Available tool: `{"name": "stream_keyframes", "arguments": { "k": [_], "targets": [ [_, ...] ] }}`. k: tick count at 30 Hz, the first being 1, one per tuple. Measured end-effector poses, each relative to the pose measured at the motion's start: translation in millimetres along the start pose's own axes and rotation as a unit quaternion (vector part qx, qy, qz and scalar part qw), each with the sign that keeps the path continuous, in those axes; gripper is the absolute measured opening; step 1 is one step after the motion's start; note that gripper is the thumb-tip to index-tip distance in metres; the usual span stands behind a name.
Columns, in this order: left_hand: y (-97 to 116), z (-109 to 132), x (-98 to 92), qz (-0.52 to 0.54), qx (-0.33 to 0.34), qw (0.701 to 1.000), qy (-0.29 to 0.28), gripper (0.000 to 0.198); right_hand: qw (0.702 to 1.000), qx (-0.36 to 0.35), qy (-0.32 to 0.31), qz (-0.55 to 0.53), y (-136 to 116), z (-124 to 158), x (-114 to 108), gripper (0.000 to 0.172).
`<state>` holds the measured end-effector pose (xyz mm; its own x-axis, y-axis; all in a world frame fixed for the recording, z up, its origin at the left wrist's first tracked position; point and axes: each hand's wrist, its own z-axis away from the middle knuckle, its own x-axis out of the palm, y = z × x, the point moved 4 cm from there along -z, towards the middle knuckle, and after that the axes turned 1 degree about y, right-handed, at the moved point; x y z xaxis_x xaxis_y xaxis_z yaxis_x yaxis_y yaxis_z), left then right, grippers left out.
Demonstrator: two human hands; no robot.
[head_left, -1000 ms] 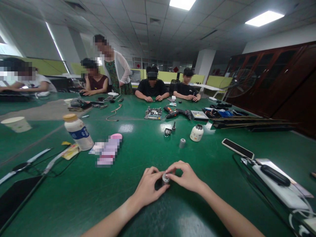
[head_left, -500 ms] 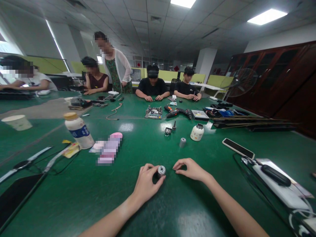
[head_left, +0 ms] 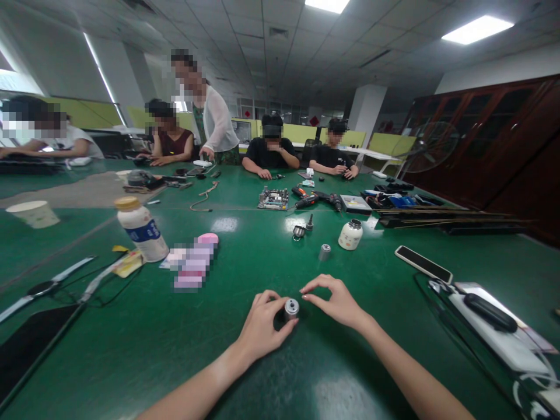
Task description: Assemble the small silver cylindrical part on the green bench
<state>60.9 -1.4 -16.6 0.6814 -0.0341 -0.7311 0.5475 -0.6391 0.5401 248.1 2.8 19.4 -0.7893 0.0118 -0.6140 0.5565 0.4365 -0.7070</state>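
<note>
My left hand [head_left: 263, 324] has thumb and fingers around a small silver metal cylinder [head_left: 291, 309] that stands upright at the table's near middle. Dark holes and a small raised centre show on its top face. Just to the right, my right hand [head_left: 335, 300] hovers with thumb and forefinger brought together in a pinch, close above the cylinder's right side. Whatever may be between those fingertips is too small to make out. A second, similar silver cylinder [head_left: 324, 252] stands farther back, beyond my right hand.
Behind sit a white round bottle [head_left: 350, 234], a small metal part [head_left: 298, 232], a circuit board [head_left: 273, 198] and power drills [head_left: 321, 199]. A milk bottle [head_left: 142, 230] stands left; a phone [head_left: 423, 263] and power strip [head_left: 496, 329] lie right. Several people are across the table.
My left hand and the cylinder have shifted slightly right. My right hand has moved left and a little up, closer to the cylinder. Across the table, a standing person has reached down.
</note>
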Motion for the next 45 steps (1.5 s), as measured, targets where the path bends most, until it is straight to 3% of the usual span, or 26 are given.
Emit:
{"name": "stream_keyframes", "arguments": {
  "k": [3,7,11,36,41,45],
  "targets": [
    [4,1,0.0,0.005,0.018,1.000,-0.012,0.021,0.999,-0.022,0.023,-0.026,-21,3,7,0.006],
    [3,1,0.4,0.010,0.020,1.000,-0.010,0.017,0.999,-0.044,-0.009,-0.009,-29,6,19,0.008],
    [3,1,0.7,0.014,0.022,1.000,-0.010,0.015,0.999,-0.046,-0.012,-0.007,-24,6,27,0.009],
    [6,0,-1.6,0.012,0.015,1.000,-0.012,0.022,0.991,-0.032,0.126,-0.028,-2,22,41,0.008],
    [2,1,1.5,0.006,0.005,1.000,-0.016,0.029,0.998,-0.001,0.065,-0.019,8,26,52,0.048],
    [-1,2,3.7,-0.008,0.003,1.000,-0.011,0.035,1.000,0.006,-0.005,0.011,12,27,59,0.047]
  ]
}}
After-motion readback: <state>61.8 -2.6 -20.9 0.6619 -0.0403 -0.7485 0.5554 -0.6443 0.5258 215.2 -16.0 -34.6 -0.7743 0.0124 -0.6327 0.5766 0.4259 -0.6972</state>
